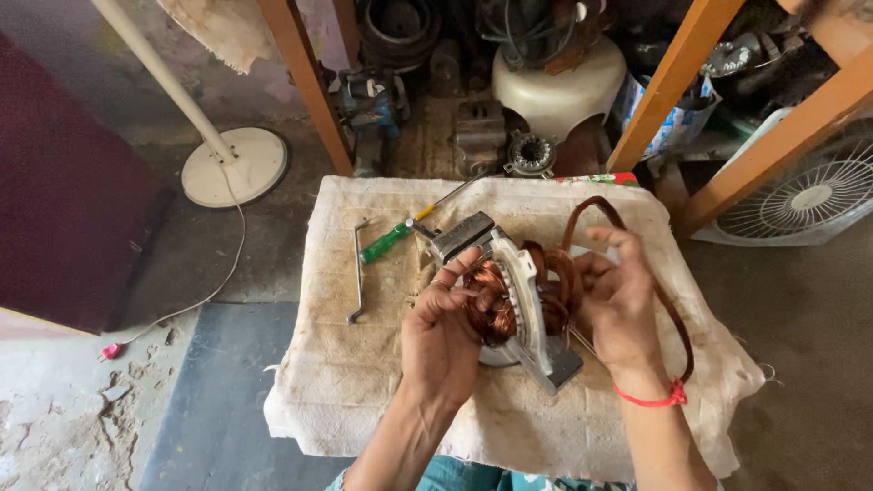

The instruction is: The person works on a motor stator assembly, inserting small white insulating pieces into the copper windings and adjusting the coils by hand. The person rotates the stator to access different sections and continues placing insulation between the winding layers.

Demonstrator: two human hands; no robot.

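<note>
Left grip (447, 309) pinches the copper windings on the near face of the motor stator (518, 300), standing mid-surface (364, 382); right grip (618, 291), fingers half open, cradles the coil loops directly right.

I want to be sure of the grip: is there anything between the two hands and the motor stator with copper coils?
Nothing visible does. The left hand rests directly on the copper windings of the stator, and the right hand touches the coil loops on its other side. The green screwdriver and bent metal rod lie apart on the cloth.
</note>
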